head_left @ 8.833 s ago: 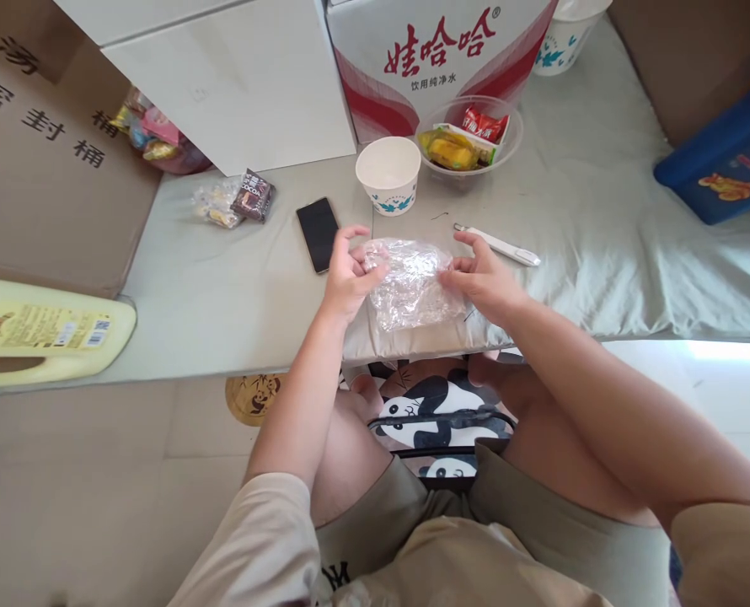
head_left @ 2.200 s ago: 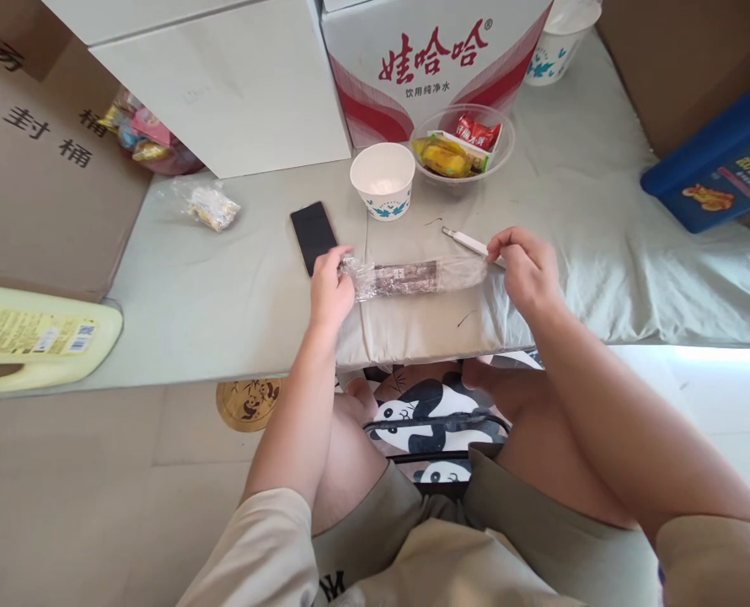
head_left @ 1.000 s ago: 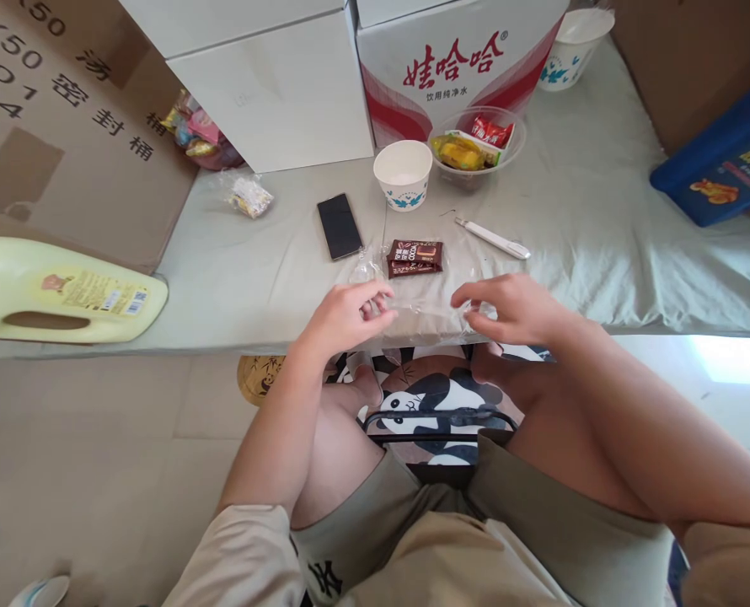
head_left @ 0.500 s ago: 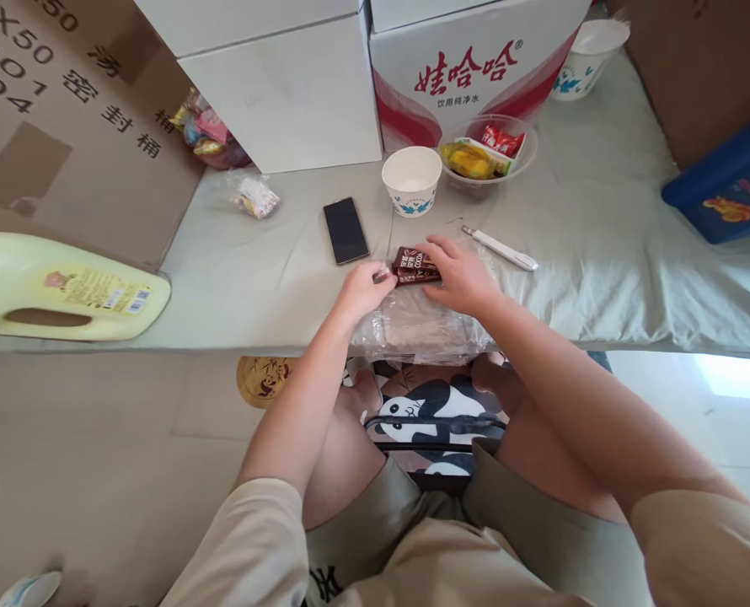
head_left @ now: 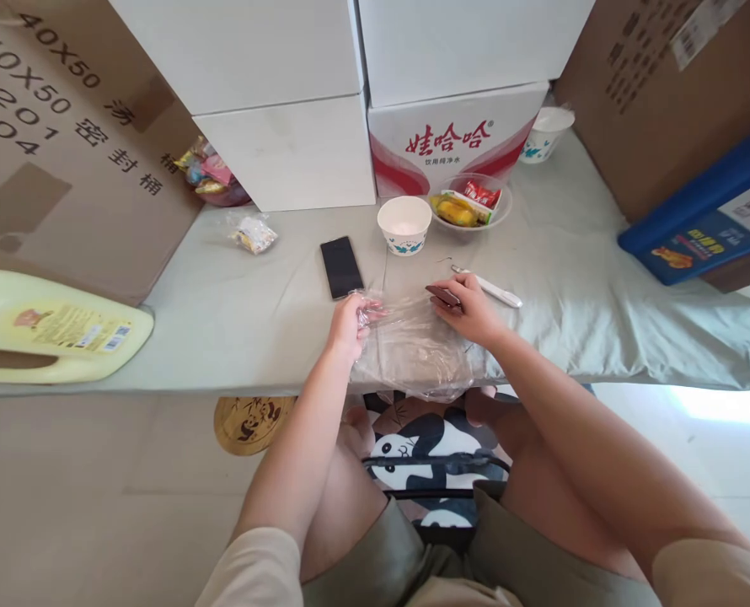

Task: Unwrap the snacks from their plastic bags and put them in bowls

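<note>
A sheet of clear plastic wrap (head_left: 413,346) lies spread on the grey-green cloth (head_left: 254,312) in front of me, its near edge hanging over the table edge. My left hand (head_left: 348,324) pinches the wrap's far left corner. My right hand (head_left: 467,308) is closed on a brown chocolate snack packet (head_left: 441,294) at the wrap's far right side. Only the packet's end shows past my fingers.
A black phone (head_left: 340,266), a paper cup (head_left: 404,225), a clear bowl of snacks (head_left: 469,206) and a white pen-like tool (head_left: 492,288) lie beyond the wrap. White boxes (head_left: 286,152), a red-printed carton (head_left: 451,143) and cardboard boxes (head_left: 65,135) stand behind. A yellow jug (head_left: 46,324) lies left, a small candy bag (head_left: 253,233) nearby.
The wrap held the packet rolled up, then was opened flat. Half a second ago both hands were on the packet; now the right hand holds it further right and the left pinches the wrap.
</note>
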Action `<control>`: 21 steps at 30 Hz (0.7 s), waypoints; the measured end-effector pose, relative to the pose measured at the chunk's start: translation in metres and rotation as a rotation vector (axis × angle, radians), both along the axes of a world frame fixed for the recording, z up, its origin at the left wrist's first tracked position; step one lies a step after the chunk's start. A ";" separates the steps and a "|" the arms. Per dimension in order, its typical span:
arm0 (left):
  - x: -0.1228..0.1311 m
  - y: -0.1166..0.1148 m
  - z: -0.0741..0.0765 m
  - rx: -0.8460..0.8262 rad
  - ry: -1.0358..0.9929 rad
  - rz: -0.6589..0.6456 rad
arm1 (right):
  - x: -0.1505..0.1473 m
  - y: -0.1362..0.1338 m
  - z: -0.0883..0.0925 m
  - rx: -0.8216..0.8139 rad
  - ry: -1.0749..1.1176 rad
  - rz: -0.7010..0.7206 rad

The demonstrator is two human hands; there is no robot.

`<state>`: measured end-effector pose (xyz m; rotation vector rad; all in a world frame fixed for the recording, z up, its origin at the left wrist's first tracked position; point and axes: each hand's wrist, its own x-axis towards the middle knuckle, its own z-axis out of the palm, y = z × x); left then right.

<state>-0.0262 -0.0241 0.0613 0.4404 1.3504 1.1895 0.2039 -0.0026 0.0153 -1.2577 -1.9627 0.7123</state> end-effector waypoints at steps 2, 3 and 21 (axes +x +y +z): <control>0.002 0.001 0.000 0.040 0.001 -0.021 | 0.010 -0.007 0.006 -0.008 0.102 -0.057; 0.004 0.002 0.001 0.061 -0.002 -0.041 | 0.017 -0.008 0.012 -0.018 0.159 -0.093; 0.004 0.021 0.006 0.042 0.007 -0.113 | 0.003 0.197 0.125 -0.300 -0.254 -0.279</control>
